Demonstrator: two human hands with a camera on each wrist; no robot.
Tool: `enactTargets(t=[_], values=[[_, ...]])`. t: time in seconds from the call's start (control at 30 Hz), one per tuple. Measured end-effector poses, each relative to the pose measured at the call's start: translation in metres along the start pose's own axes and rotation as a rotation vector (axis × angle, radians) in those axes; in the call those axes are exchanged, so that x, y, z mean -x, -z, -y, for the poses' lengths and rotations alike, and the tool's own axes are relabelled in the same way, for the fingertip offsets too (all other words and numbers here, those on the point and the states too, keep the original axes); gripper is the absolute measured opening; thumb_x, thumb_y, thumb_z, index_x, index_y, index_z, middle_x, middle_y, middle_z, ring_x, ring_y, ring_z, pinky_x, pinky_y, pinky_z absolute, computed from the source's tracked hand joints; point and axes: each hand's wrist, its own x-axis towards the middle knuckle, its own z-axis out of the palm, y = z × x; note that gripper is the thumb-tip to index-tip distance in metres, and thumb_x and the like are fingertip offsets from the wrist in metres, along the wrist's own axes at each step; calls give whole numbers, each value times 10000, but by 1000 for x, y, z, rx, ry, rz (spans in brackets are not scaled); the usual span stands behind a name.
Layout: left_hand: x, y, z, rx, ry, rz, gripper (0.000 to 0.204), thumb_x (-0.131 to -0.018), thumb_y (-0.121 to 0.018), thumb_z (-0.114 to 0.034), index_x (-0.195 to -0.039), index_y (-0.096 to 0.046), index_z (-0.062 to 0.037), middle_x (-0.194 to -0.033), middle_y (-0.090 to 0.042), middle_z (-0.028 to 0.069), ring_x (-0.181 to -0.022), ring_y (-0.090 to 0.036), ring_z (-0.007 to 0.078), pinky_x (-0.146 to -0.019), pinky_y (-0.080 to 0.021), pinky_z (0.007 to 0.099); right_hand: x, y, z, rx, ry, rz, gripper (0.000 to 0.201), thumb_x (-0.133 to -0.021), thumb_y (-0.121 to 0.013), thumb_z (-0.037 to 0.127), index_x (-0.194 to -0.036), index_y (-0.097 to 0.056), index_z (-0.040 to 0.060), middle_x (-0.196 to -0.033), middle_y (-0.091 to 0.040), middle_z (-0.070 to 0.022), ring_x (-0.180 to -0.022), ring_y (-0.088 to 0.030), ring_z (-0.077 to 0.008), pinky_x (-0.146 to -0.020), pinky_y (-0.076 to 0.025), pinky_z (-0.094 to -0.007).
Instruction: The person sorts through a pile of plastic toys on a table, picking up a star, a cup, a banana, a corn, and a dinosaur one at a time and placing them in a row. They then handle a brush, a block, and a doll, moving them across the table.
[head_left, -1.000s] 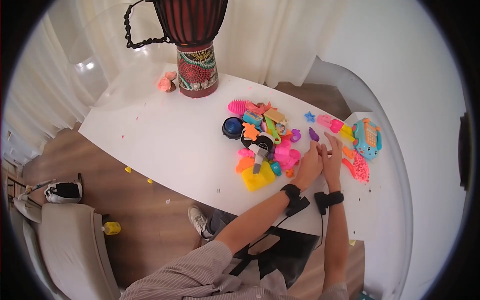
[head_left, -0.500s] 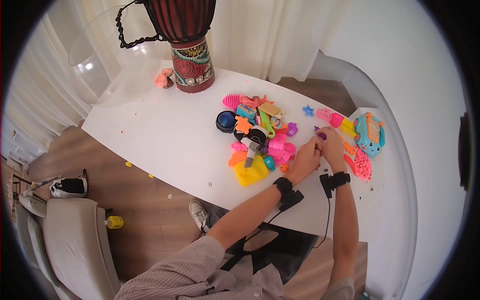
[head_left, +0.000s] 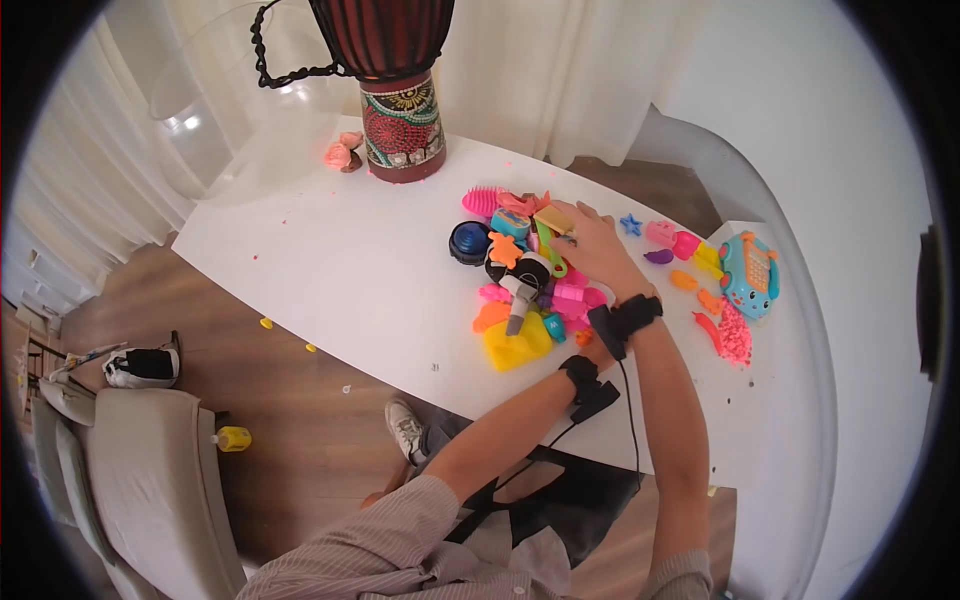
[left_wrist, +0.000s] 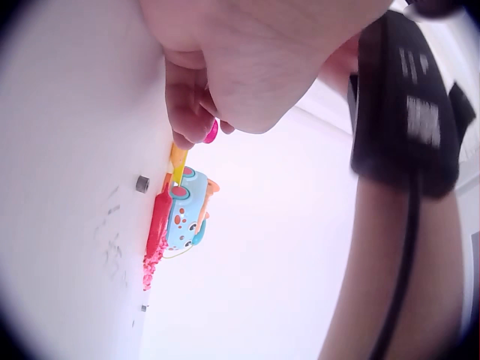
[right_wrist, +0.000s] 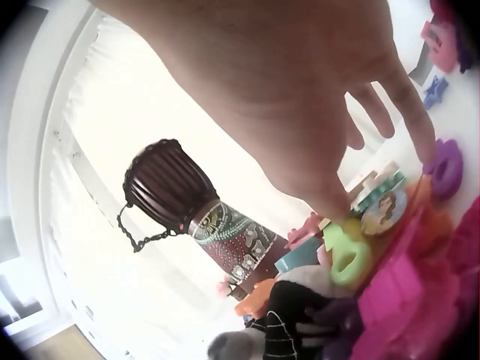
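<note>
In the head view the right hand (head_left: 592,250) reaches over the upper right of a toy pile, fingers spread, beside a tan block (head_left: 553,221). The right wrist view shows that hand (right_wrist: 300,105) with its thumb at a light green toy (right_wrist: 349,256) and a finger by a purple ring (right_wrist: 448,169). Mostly hidden under the right wrist, the left hand (head_left: 600,352) lies beside pink toys (head_left: 574,300). In the left wrist view the left hand (left_wrist: 232,67) has bent fingers low at the tabletop; whether they hold anything cannot be seen.
A toy phone (head_left: 748,275), pink beads (head_left: 735,338), a red curved toy (head_left: 708,332), a purple toy (head_left: 658,257) and a blue star (head_left: 630,225) lie right of the pile. A drum (head_left: 402,130) and pink flowers (head_left: 342,152) stand at the back.
The right hand has moved left and away from the body, from beside the left hand to the pile. The purple toy it covered now shows on the table. The left hand has shifted slightly.
</note>
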Motion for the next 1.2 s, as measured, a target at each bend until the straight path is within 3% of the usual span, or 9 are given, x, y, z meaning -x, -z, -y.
enactTargets(t=[0.07,0.27,0.33,0.67,0.7,0.77,0.87,0.97,1.2], values=[[-6,-1,1,-103,-54,-29,436,-1054,-521,-79,-1465,-421,28,-1484,-512,202,-1289,-581,245,-1062,-500,377,-10,-13,-1,47,-17,-56,484,-906,-735,278,-1372,-647,181,-1263,-688,-190,-1152,-651,-371,-1067,-438,-500],[-9,-7,1,-382,-211,-132,406,-1028,-557,-68,-1415,-476,26,-1401,-564,188,-1176,-626,240,-971,-532,367,-10,2,-3,-220,-146,107,440,-868,-774,255,-1295,-698,182,-1202,-682,-196,-1087,-649,-402,-1030,-465,-507],[-11,-9,-1,-476,-262,-153,397,-1020,-569,-64,-1399,-494,26,-1374,-581,183,-1139,-641,239,-941,-543,364,-10,6,-3,-224,-147,123,493,-852,-812,185,-1319,-680,97,-1252,-691,-201,-1188,-656,-355,-1024,-516,-382],[-36,-33,-36,-938,-529,-225,349,-977,-629,-46,-1316,-586,23,-1236,-668,160,-952,-717,231,-789,-597,348,19,45,5,-541,-99,22,579,-868,-813,117,-1409,-605,98,-1363,-665,-69,-1228,-638,-232,-1010,-527,-371],[-38,-40,-45,-932,-525,-213,349,-977,-629,-46,-1316,-586,23,-1236,-668,160,-952,-717,231,-789,-597,348,27,52,6,-610,-146,-16,583,-861,-807,99,-1408,-603,96,-1373,-656,-80,-1233,-642,-247,-989,-542,-373],[-34,-69,-106,-845,183,-132,285,-1004,-549,-4,-1283,-592,38,-1108,-693,148,-723,-720,198,-621,-590,311,46,69,4,-670,-200,-68,587,-855,-800,81,-1407,-602,94,-1383,-646,-90,-1237,-647,-261,-968,-558,-375],[-30,-86,-114,-617,97,-224,232,-1016,-492,24,-1234,-572,28,-1004,-702,133,-578,-676,186,-492,-533,316,79,87,-5,-654,-278,-256,610,-867,-782,21,-1436,-574,93,-1420,-625,-59,-1226,-642,-230,-879,-579,-325],[-28,-89,-120,-589,85,-233,222,-1031,-455,28,-1229,-554,43,-998,-674,126,-624,-690,153,-497,-521,278,116,87,-19,-704,-326,-423,636,-871,-772,-10,-1459,-549,91,-1418,-626,-62,-1166,-657,-189,-781,-580,-280],[-26,-85,-116,-445,-1,-305,534,-1013,-481,47,-1514,-323,-51,-1284,-582,193,-726,-714,178,-566,-579,292,159,66,-40,-824,-372,-510,663,-870,-759,-31,-1479,-518,74,-1446,-589,-78,-941,-688,-140,-721,-567,-240]])
